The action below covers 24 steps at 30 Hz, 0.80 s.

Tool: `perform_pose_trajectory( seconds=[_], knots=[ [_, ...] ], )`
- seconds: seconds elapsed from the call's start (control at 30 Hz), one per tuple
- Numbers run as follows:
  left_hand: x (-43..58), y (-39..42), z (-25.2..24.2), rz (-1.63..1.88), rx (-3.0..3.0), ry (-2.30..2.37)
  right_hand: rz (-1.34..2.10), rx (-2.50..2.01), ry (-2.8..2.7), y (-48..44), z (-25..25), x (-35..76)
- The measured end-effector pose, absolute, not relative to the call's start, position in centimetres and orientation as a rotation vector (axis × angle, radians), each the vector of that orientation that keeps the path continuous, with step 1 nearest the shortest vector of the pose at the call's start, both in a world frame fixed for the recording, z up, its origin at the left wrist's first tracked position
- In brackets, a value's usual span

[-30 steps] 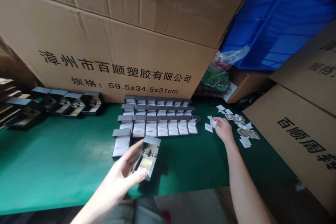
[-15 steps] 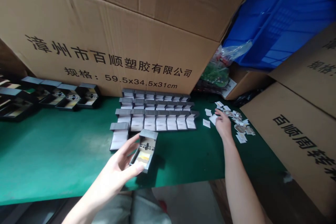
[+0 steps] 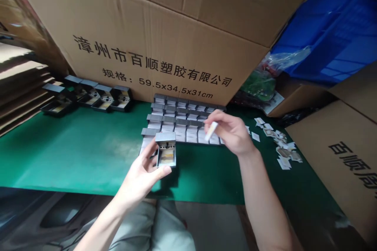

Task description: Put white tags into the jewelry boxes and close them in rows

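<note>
My left hand (image 3: 149, 172) holds a small dark hinged box (image 3: 167, 157), its lid raised and its bare inside showing. A small white card (image 3: 211, 130), slightly blurred, is pinched in the fingers of my right hand (image 3: 232, 131), above the front right of the box rows. Those rows of open boxes (image 3: 180, 133) have white linings and stand on the green table behind my hands. More white cards (image 3: 284, 162) lie scattered to the right of my right forearm. My right hand hides part of the rows.
Several unlined open boxes (image 3: 103, 102) stand at the back left, beside stacked cardboard sheets (image 3: 23, 86). A large carton (image 3: 159, 39) walls off the back. Another carton (image 3: 332, 137) bounds the right side, with a blue crate (image 3: 332, 27) behind. The green table's (image 3: 88, 157) front edge is close.
My right hand has lifted from the scattered cards and moved left with a white card. My left hand still holds the box, now turned more upright. The camera view has shifted left.
</note>
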<state>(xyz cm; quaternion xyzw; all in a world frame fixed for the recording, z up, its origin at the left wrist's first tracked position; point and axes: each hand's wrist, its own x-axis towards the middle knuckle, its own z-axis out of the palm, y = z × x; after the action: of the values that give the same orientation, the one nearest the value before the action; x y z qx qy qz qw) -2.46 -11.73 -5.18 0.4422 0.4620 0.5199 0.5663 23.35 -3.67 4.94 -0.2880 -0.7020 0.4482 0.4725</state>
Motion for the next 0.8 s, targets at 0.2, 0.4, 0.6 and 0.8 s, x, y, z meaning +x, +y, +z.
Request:
perform_pose_trajectory(
  seconds=[0.2, 0.4, 0.6, 0.8],
  knots=[
    [-1.6, -12.2, -3.5, 1.285, 0.932, 0.965, 1.399, -0.535, -1.618, -3.8, 1.7, 18.4],
    [-1.5, -12.3, -3.3, 1.263, 0.910, 0.991, 1.603, -0.758, -1.420, -4.6, -1.6, 17.3],
    [-1.5, -12.4, -3.3, 1.242, 0.898, 1.008, 1.634, -0.852, -1.358, -5.2, -2.1, 16.6],
    [-1.3, -12.2, -3.2, 1.224, 0.912, 0.991, 1.501, -0.878, -1.394, -5.9, -1.4, 15.7]
  ],
)
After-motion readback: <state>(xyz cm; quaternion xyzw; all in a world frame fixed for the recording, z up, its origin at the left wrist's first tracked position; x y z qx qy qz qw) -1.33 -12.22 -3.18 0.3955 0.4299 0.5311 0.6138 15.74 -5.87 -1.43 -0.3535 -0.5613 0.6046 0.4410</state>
